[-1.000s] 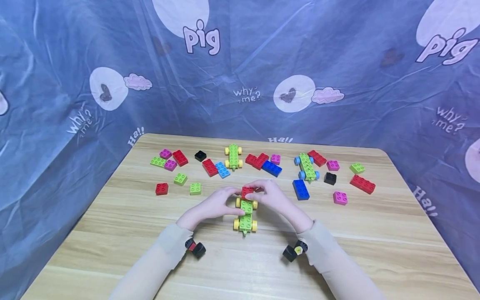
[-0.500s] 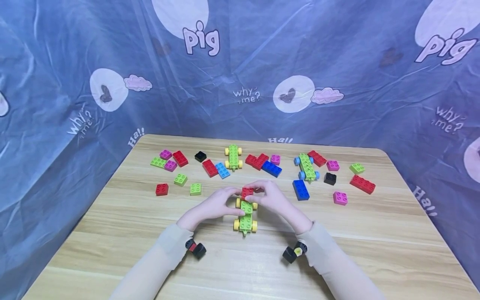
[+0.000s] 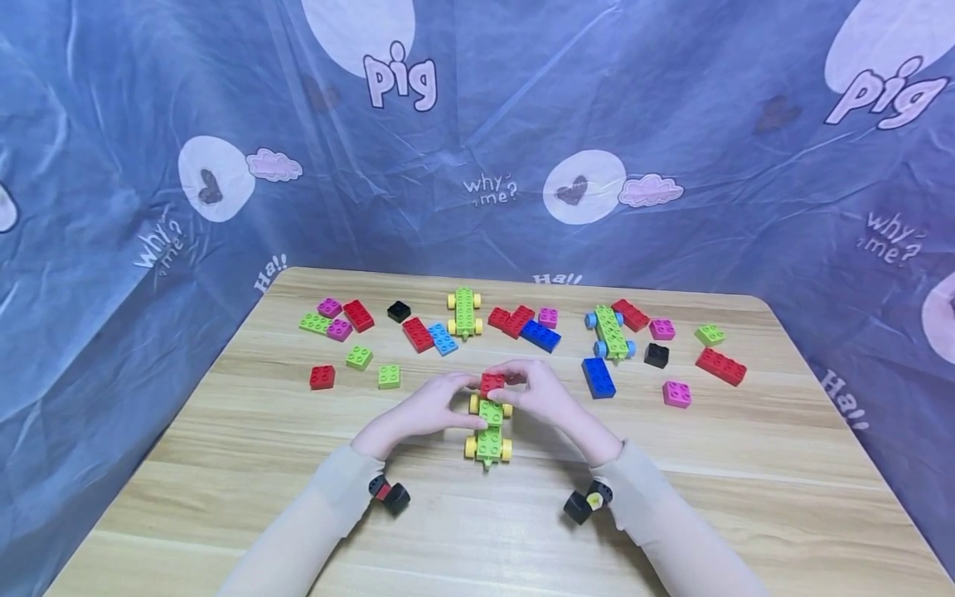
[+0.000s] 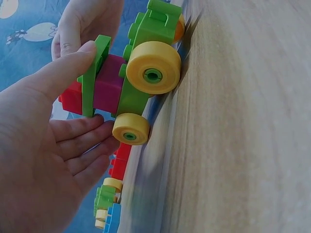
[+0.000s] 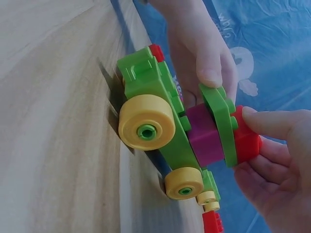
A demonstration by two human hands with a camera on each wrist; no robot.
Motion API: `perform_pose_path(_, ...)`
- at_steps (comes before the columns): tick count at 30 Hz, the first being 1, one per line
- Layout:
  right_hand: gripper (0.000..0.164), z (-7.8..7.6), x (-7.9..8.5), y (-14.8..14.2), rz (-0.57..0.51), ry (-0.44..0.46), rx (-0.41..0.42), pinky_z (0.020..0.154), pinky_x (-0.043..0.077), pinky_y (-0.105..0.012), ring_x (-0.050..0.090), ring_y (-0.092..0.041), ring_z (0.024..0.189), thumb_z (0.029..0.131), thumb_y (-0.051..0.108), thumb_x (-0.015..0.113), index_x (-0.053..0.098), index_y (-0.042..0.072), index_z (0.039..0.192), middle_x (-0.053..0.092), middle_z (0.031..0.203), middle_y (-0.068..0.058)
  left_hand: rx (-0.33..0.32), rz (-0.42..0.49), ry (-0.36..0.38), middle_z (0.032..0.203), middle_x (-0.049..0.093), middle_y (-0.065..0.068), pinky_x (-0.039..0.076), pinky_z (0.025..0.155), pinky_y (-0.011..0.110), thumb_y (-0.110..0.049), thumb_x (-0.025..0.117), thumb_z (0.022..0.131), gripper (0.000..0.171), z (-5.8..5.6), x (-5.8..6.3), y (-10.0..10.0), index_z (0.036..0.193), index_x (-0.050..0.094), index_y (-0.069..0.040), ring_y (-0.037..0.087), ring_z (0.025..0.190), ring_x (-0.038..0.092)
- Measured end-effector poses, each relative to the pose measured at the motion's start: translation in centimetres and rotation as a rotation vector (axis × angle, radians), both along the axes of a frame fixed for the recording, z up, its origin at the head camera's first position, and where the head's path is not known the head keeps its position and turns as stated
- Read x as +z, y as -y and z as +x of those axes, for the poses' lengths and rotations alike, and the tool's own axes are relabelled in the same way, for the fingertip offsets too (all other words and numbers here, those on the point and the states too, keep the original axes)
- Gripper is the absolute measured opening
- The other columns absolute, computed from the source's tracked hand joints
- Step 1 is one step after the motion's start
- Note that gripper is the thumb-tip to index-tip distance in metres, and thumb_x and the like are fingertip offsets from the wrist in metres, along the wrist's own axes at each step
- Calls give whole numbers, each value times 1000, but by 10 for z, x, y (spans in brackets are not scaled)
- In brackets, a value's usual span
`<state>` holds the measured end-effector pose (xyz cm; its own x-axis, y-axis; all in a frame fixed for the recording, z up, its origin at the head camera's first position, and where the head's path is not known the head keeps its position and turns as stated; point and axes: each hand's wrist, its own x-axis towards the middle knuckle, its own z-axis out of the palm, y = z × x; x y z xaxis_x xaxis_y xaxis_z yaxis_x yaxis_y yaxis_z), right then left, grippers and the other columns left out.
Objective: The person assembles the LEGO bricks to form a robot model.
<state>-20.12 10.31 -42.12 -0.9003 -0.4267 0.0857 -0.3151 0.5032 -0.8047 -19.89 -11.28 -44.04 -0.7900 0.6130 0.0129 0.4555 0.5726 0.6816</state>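
Note:
A green toy car base with yellow wheels stands before me on the table. Stacked on it are a magenta brick, a green plate that juts out past that brick, and a red brick at the plate's far end. My left hand holds the green plate, thumb at its near edge and fingers at the far side. With thumb and fingers, my right hand pinches the red brick on top. The magenta brick is hidden from above but shows in both wrist views.
Behind the hands lie loose bricks, with a yellow-wheeled green base and a blue-wheeled one among them. A dark blue brick is right of my right hand; a lime brick is beyond my left. Blue cloth hangs behind.

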Motion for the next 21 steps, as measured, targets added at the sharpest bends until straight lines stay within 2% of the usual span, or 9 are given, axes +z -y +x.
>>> perform_pose_path(7, 37, 3, -1, -1, -1, -3, 6, 93, 51, -44, 65, -27, 102, 86, 20, 72, 66, 4, 119, 69, 115, -11, -13, 2, 4, 134, 57, 11, 39, 108, 44, -43, 74, 81, 69, 0, 2, -1, 135, 52, -4, 27, 126, 52)
perform_pose_path(13, 39, 5, -2, -3, -6, -22, 19, 93, 51, -46, 64, -30, 105, 88, 22, 70, 64, 2, 121, 67, 119, -14, -2, -17, 12, 135, 56, 9, 39, 108, 42, -44, 74, 81, 69, 0, 1, -2, 135, 52, -7, 25, 127, 51)
perform_pose_path(21, 46, 4, -1, -2, -9, -56, 32, 94, 51, -44, 63, -31, 108, 87, 19, 71, 59, 0, 126, 65, 121, -16, -23, -16, -3, 136, 56, 9, 38, 109, 42, -43, 73, 83, 69, 1, 2, 1, 137, 50, -8, 24, 127, 50)
